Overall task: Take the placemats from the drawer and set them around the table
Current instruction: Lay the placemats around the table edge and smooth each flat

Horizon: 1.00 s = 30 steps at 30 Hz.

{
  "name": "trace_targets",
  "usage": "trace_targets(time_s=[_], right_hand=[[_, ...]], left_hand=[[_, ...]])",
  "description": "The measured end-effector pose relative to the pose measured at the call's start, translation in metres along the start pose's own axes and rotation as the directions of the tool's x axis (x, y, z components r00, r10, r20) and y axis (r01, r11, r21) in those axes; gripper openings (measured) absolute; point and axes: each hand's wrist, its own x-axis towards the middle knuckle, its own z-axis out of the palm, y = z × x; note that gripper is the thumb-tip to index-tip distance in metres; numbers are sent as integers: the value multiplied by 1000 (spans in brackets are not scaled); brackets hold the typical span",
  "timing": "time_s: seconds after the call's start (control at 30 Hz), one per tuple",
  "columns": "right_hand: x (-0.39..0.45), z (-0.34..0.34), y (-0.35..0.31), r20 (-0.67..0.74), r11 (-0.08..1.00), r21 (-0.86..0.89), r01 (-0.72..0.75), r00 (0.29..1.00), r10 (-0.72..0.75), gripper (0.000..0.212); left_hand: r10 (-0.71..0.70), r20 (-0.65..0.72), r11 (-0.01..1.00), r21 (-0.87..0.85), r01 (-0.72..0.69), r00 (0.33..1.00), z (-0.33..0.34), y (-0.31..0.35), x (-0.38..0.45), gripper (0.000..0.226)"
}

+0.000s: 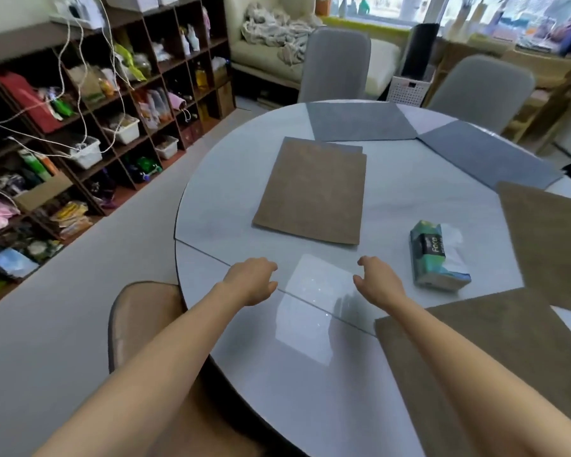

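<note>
I see a round, glossy pale desk point(244, 341) in a cluttered room. A stack of brown placemats point(314, 192) lies near the centre. Two grey placemats point(360, 122) point(488, 153) sit at twelve and one o'clock before two grey chairs point(337, 64) point(485, 84). Two brown placemats point(554, 239) point(508, 351) lie at three and five o'clock. A tissue pack point(437, 255) rests right of centre. My left hand point(253, 280) and right hand point(378, 282) hover over the desk at six o'clock, fingers loosely curled, holding nothing. At nine o'clock, a dark shelf point(89, 103) holds white baskets point(124, 128), bags and bottles.
</note>
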Motion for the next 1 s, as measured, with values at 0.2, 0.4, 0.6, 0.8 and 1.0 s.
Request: trace_targets(time_s=[0.2,0.4,0.6,0.8,1.0], right_hand=[[89,8,0,116,973,-212,87,991,-64,24],[153,23,-1,166,914,-291,282,956,-242,38],[179,24,-3,158,835,-442,328,945,-288,28],[178,-11,-6,-349,932,-191,307,867,-357,23],[141,-77,-54,-629,700,-200,685,458,-628,27]], left_hand=[[44,61,989,135,-51,997,-24,-6,76,44],[70,33,992,106,-73,997,-29,-3,129,41],[67,84,997,29,-69,994,-12,-19,154,43],[53,-77,994,-87,-60,996,-20,-26,163,75],[53,-497,991,-79,-106,866,-68,-41,153,95]])
